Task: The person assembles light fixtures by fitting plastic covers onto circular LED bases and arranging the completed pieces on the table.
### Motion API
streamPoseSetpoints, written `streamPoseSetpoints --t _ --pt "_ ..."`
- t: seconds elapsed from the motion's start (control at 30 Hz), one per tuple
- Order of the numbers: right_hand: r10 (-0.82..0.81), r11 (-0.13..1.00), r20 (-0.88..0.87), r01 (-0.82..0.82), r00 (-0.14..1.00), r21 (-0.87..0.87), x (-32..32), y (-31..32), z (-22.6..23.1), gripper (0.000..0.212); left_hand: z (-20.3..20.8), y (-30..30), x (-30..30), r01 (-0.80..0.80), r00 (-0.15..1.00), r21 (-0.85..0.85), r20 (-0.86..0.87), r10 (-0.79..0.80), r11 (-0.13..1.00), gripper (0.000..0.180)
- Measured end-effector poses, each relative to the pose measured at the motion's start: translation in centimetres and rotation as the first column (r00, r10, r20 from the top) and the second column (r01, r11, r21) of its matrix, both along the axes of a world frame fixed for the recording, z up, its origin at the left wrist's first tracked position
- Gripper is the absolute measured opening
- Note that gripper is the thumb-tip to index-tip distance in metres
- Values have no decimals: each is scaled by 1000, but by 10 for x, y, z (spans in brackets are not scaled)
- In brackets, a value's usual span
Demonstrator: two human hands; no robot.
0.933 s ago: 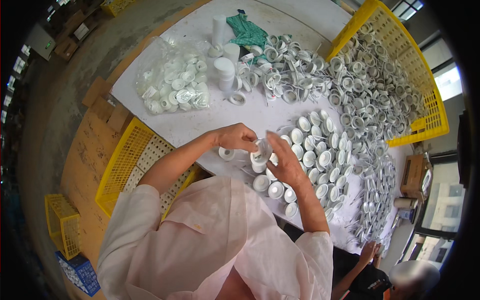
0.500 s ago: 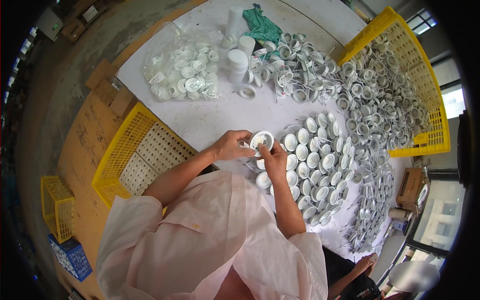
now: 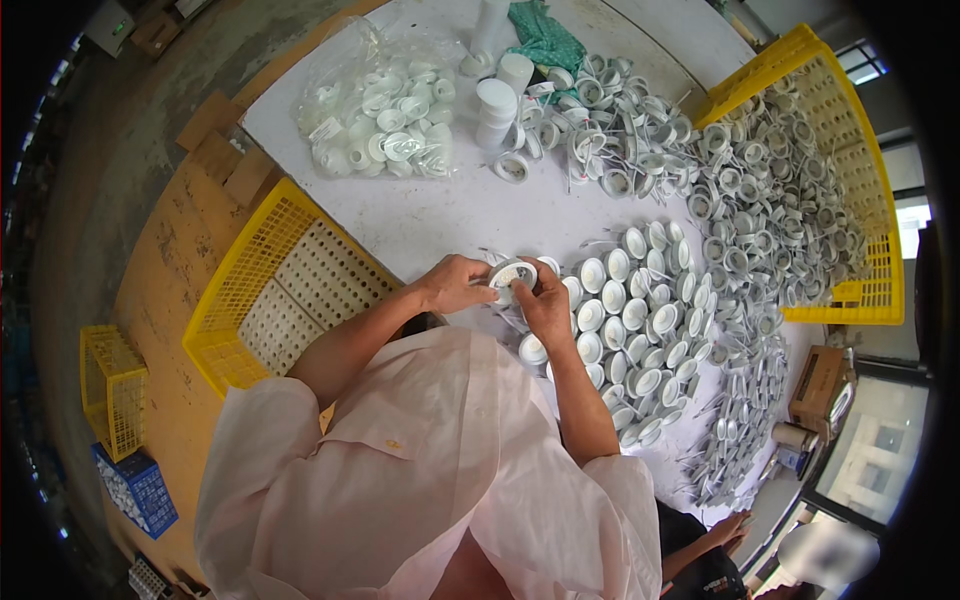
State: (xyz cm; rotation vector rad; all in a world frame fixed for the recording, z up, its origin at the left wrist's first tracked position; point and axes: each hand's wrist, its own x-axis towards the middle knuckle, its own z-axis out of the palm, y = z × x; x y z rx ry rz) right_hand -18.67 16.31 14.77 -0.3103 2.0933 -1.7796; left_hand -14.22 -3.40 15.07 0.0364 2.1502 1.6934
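Between my two hands, close in front of my body, is a round white downlight point(image 3: 513, 271) with a rim and a hollow face turned up. My left hand point(image 3: 450, 284) grips its left edge between thumb and fingers. My right hand point(image 3: 546, 308) holds the opposite edge, its thumb pressing at the inside of the ring. Just right of my right hand, many downlights with white domed faces point(image 3: 612, 297) stand tilted in close rows on the white table point(image 3: 420, 220).
Loose grey-white rings with wires point(image 3: 640, 140) are heaped at the back, spilling from a tipped yellow crate point(image 3: 880, 215). A clear bag of white cups point(image 3: 385, 120), white cylinders point(image 3: 495, 112) and green cloth point(image 3: 545, 38) lie behind. Another yellow crate point(image 3: 232, 290) is left; a co-worker's hand point(image 3: 728, 530) lower right.
The downlight has tilted in my hands, with its side wall now showing more. My right thumb still presses inside it. The view has shifted slightly.
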Motion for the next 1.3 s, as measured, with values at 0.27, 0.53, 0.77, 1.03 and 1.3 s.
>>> streamPoseSetpoints --t 0.27,0.53,0.77,1.03,1.3 --pt "-15 982 -80 30 997 184 -22 -10 -26 43 -31 -24 15 -314 943 136 163 291 940 23" --pt "403 775 -445 -39 799 631 -11 -30 -65 63 -57 -43 30 -593 782 189 367 504 783 19" --pt "496 714 -454 -50 740 698 -5 -46 -62 72 -67 -51 39 -712 684 190 405 607 676 19" --pt "460 751 -466 -52 756 658 -1 -40 -62 69 -67 -51 43 -710 690 298 474 547 638 24" --pt "133 919 -434 53 891 390 -3 -31 -34 58 -63 -43 39 -660 737 276 422 529 699 26"
